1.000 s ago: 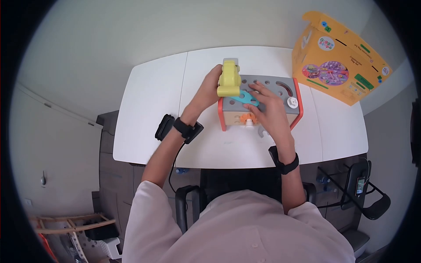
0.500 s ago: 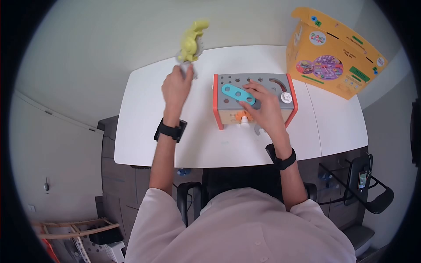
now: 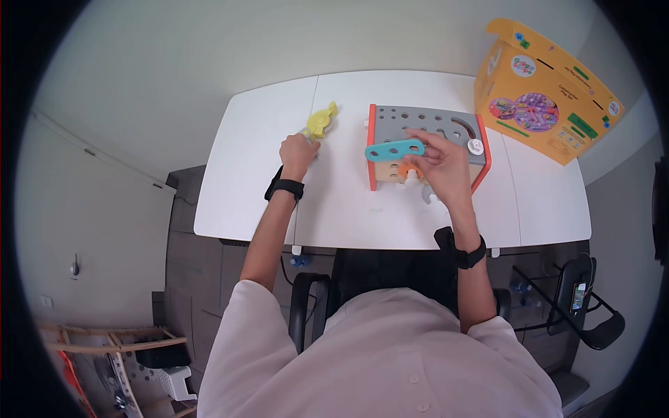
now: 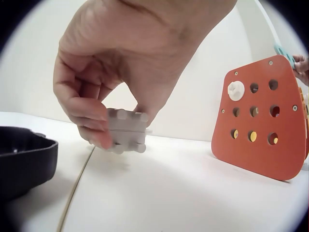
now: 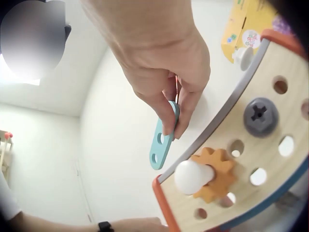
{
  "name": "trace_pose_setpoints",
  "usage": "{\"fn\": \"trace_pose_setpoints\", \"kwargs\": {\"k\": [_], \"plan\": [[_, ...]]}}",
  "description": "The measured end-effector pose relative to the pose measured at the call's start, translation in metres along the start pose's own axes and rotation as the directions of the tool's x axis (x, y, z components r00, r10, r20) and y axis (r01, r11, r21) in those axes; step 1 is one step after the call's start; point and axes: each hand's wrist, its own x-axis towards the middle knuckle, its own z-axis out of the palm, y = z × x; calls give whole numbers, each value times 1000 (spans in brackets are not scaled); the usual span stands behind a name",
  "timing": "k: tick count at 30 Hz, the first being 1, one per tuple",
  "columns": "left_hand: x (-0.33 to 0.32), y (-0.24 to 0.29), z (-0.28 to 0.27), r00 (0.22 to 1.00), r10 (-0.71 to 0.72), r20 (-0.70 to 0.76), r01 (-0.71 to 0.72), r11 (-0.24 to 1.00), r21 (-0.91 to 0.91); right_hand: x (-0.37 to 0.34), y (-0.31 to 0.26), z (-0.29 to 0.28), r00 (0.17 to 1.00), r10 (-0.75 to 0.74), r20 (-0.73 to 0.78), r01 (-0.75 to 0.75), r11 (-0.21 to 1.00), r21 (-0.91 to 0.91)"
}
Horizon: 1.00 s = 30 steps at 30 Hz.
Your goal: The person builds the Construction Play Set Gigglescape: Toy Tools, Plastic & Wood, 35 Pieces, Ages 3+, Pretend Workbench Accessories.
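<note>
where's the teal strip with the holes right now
In the head view, the teal strip is pinched in the right hand above the toy workbench, its free end reaching the red panel on the left.

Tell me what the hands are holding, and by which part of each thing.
The left hand holds the yellow-and-gray toy by its gray end; the right hand pinches the teal strip by one end.
</note>
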Motion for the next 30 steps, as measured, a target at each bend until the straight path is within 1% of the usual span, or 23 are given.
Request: {"fn": "trace_pose_setpoints", "kwargs": {"k": [1,3,4,6,7,8,9,10,11,13,14,16,17,18,19,20,21,23,24,25,27,28,30], "plan": [[-4,0,-5,1000,-4,2,4,1000,-1,-2,-4,3,997,69,22,-70,997,33],[-21,13,-8,994,20,-111,-18,1000,19,-12,1,-3,995,90,45,-91,995,37],[-29,19,-28,993,18,-113,-16,1000,18,-11,0,0,994,90,62,-93,995,42],[-60,38,-82,977,55,-205,-71,995,-70,-14,5,10,996,66,61,-69,996,57],[-75,47,-104,991,87,-106,-118,933,-340,-16,5,15,998,39,58,-43,997,69],[-90,55,-119,989,146,-19,-129,798,-588,-16,2,20,998,35,59,-39,997,64],[-107,59,-124,947,311,-84,-300,757,-581,-18,-1,27,996,45,71,-48,998,37],[-124,64,-127,872,466,-150,-463,686,-561,-19,-6,33,995,53,81,-54,999,9],[-141,70,-129,816,546,-189,-561,671,-485,-20,-7,40,996,49,80,-50,999,4],[-160,81,-120,804,555,-214,-591,707,-388,-21,2,52,995,16,97,-22,998,59],[-165,83,-117,801,557,-219,-595,704,-387,-22,7,57,992,34,118,-47,993,109],[-168,87,-110,840,513,-174,-540,761,-361,-24,11,60,993,43,114,-59,988,144],[-164,86,-106,836,519,-179,-546,755,-363,-25,12,58,992,57,114,-77,981,180],[-160,82,-101,857,472,-206,-514,762,-394,-29,11,52,993,57,108,-75,982,172],[-154,77,-94,878,421,-229,-479,767,-427,-33,7,43,994,-19,109,16,1000,25],[-143,67,-82,898,396,-193,-440,792,-423,-38,6,34,988,-91,123,106,987,-120],[-138,60,-70,898,397,-192,-441,788,-429,-42,10,22,989,-89,122,104,986,-126],[-127,48,-44,954,284,-92,-299,903,-310,-49,18,-6,926,43,374,67,959,-276],[-121,41,-27,949,309,-63,-313,899,-306,-54,20,-12,907,186,377,-15,910,-413],[-119,37,-15,950,306,-61,-309,900,-306,-56,22,-19,905,188,381,-16,910,-413],[-115,33,0,923,385,-19,-384,913,-141,-57,22,-29,875,279,397,-95,901,-424],[-115,33,6,922,386,-6,-383,913,-142,-58,15,-33,871,290,396,-107,900,-423],[-106,38,12,913,392,-114,-400,915,-58,-46,-1,-43,950,248,190,-177,928,-329]]}}
